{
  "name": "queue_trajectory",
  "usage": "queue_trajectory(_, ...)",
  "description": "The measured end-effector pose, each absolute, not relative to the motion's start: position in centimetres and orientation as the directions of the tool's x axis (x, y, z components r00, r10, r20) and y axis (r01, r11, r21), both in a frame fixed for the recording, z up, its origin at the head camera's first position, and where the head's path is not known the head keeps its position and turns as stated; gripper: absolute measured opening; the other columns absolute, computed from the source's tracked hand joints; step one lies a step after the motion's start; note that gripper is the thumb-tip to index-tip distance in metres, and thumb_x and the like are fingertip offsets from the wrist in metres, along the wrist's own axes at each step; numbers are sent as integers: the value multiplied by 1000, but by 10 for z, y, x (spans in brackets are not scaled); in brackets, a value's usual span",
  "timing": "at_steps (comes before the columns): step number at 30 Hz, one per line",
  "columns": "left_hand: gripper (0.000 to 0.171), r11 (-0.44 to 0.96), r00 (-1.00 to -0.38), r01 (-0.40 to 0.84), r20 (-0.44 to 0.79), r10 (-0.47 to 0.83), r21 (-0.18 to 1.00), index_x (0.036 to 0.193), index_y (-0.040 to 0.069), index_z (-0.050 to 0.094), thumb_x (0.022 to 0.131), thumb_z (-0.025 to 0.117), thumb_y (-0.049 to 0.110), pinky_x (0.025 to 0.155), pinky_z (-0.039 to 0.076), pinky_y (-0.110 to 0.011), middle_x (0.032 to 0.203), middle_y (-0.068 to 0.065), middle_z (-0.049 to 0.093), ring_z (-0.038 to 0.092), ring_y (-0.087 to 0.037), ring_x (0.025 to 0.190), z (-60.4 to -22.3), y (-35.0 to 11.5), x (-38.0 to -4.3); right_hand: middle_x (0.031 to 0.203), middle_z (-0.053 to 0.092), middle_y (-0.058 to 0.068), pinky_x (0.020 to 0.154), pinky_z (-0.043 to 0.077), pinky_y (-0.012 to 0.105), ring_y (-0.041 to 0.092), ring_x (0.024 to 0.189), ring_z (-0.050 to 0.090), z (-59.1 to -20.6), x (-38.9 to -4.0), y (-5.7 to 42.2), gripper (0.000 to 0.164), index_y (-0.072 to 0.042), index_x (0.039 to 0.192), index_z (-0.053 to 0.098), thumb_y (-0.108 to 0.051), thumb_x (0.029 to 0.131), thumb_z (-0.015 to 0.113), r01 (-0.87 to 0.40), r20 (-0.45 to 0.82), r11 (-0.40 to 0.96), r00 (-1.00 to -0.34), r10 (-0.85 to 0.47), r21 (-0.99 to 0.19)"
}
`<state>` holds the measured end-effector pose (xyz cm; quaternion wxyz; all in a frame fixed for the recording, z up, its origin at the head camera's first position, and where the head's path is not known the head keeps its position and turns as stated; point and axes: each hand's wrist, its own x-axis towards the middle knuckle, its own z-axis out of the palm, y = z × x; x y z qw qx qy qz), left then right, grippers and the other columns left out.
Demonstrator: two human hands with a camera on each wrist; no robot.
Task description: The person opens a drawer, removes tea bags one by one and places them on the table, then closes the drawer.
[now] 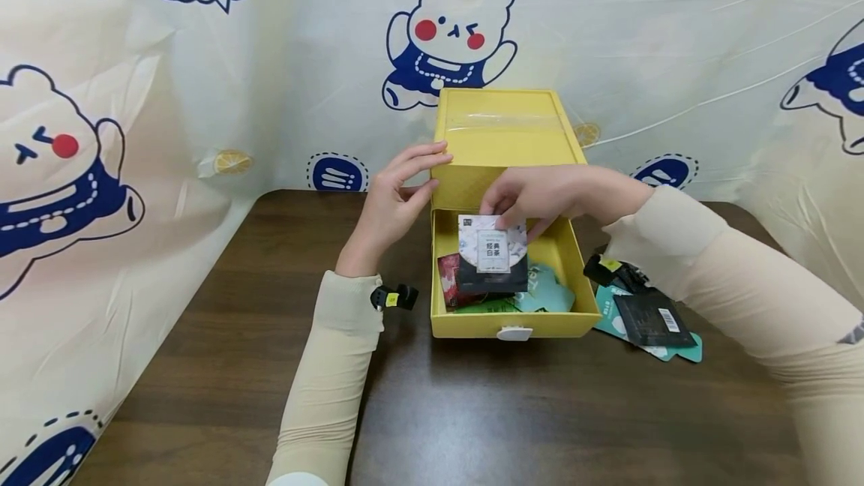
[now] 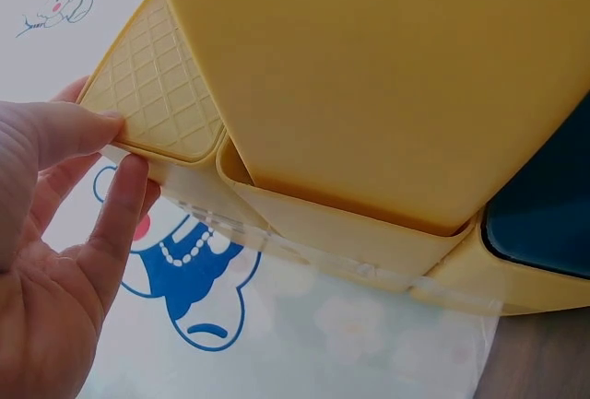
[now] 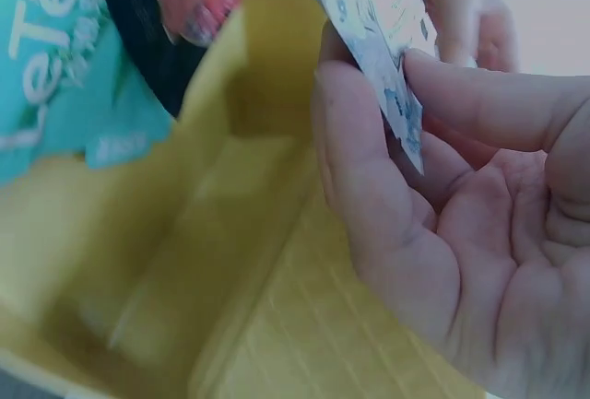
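Observation:
A yellow box [image 1: 509,126] stands on the table with its drawer [image 1: 516,325] pulled out. My left hand [image 1: 398,197] rests against the box's upper left corner, its fingers mostly straight; the left wrist view shows its fingertips [image 2: 129,178] at the edge. Over the drawer, my right hand [image 1: 536,193] pinches a tea sachet [image 1: 493,253] with a pale floral top and dark lower part, held by its upper edge between thumb and fingers. Inside lie a red sachet [image 1: 448,276], a teal sachet [image 3: 55,67] and something green [image 1: 487,307].
Right of the drawer, a black packet [image 1: 651,319] with a barcode label lies over teal packets [image 1: 688,353] on the brown table [image 1: 445,411]. Behind hangs a white curtain [image 1: 324,58] printed with bears.

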<state>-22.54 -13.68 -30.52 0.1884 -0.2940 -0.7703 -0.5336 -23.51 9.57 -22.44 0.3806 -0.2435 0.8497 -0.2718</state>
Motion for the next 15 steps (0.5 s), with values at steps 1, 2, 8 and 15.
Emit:
queue_trajectory(1, 35, 259, -755, 655, 606, 251, 709, 126, 6, 68, 94, 61, -5, 89, 60, -34, 142, -5, 58, 53, -16, 134, -305, -137, -225, 112, 68, 10, 76, 61, 31, 18, 91, 63, -222, -235, 101, 20, -5, 117, 64, -7, 102, 50, -200, -505, 733, -607, -614, -650)
queue_trajectory(2, 35, 260, -755, 656, 606, 251, 709, 126, 6, 68, 94, 61, -5, 88, 60, -34, 142, -5, 58, 53, -16, 133, -305, -137, -225, 113, 68, 10, 78, 61, 32, 19, 92, 63, -219, -235, 106, 21, -5, 119, 64, -8, 102, 51, -199, -495, 731, -619, -610, -652)
queue_trajectory(8, 35, 259, -760, 649, 596, 258, 716, 127, 7, 67, 94, 61, -5, 88, 60, -34, 142, -4, 58, 54, -16, 133, -307, -135, -226, 114, 65, 10, 84, 60, 35, 23, 96, 62, -210, -234, 152, 26, -4, 126, 62, -11, 103, 50, -144, -446, 706, -683, -578, -694)
queue_trajectory(15, 35, 251, -759, 650, 600, 251, 717, 127, 7, 67, 94, 62, -4, 88, 60, -33, 142, -3, 58, 53, -14, 133, -306, -136, -227, 108, 67, 6, 84, 60, 34, 22, 97, 65, -214, -234, 213, 28, 0, 129, 55, -10, 104, 47, -54, -427, 661, -724, -542, -748)
